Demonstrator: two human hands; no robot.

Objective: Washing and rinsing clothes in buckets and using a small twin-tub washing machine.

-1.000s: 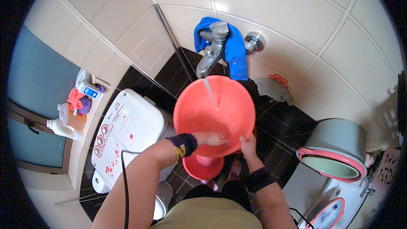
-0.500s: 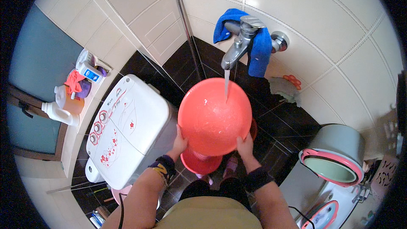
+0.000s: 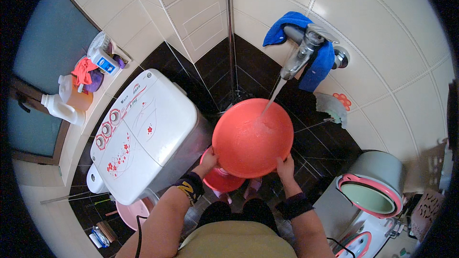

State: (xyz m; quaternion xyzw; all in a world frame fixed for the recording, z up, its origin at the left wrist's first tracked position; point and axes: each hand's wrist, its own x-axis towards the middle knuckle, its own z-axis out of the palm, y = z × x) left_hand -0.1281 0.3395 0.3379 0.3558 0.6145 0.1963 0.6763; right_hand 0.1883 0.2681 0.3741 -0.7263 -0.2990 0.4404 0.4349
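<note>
Both my hands grip a round coral-red basin (image 3: pixel 248 157) by its near rim. My left hand (image 3: pixel 208 160) holds its left side and my right hand (image 3: pixel 285 168) its right side. Water runs into the basin from a chrome faucet (image 3: pixel 302 56) on the tiled wall and splashes on the water inside. A blue cloth (image 3: pixel 319 69) is draped over the faucet. Below the held basin, near my feet, a second red basin (image 3: pixel 222 181) is partly hidden by the first.
A white twin-tub washing machine (image 3: pixel 148 134) stands at my left. Bottles (image 3: pixel 62 110) and a red cloth (image 3: pixel 84 69) sit on the window ledge. A grey bucket (image 3: pixel 377 169) with a pink-rimmed basin (image 3: pixel 368 196) is at right. A pink basin (image 3: pixel 130 212) lies at lower left.
Relative to the faucet, the basin in my hands has moved lower and toward me, and the water now falls nearer its far rim. The whole view has shifted. Both hands keep their grip.
</note>
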